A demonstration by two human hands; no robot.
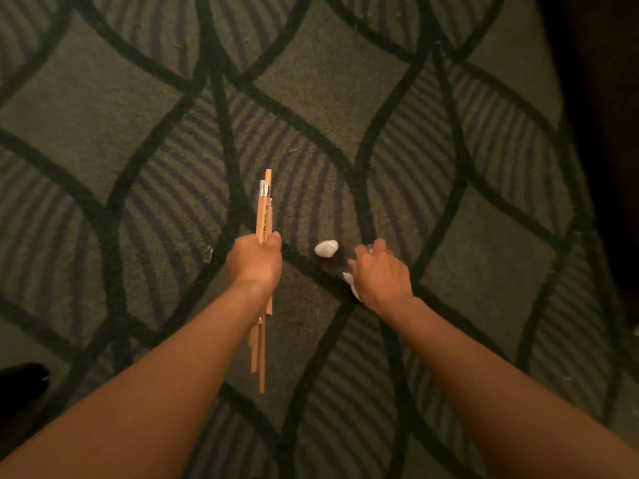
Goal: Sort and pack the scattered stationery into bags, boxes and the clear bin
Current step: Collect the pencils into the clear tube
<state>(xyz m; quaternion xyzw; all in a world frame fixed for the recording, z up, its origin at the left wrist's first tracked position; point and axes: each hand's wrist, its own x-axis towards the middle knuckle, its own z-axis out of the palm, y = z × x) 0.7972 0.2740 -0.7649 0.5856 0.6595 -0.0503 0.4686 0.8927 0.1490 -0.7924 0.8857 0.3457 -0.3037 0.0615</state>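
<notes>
My left hand [255, 261] grips a bundle of several wooden pencils [263, 209] upright; their ends stick out above my fist and below my wrist. A small white eraser-like lump [325, 248] lies on the patterned rug between my hands. My right hand [378, 273] is just to its right with curled fingers, holding small white pieces; one pale piece [350, 280] shows at the hand's left edge and a bit shows at the fingertips. What exactly these pieces are is unclear.
A rug [311, 98] with dark curved lines and striped patches fills the view. A small clear scrap [207, 253] lies left of my left hand. A dark object [20, 378] sits at the lower left edge. Dark floor [608, 98] borders the rug on the right.
</notes>
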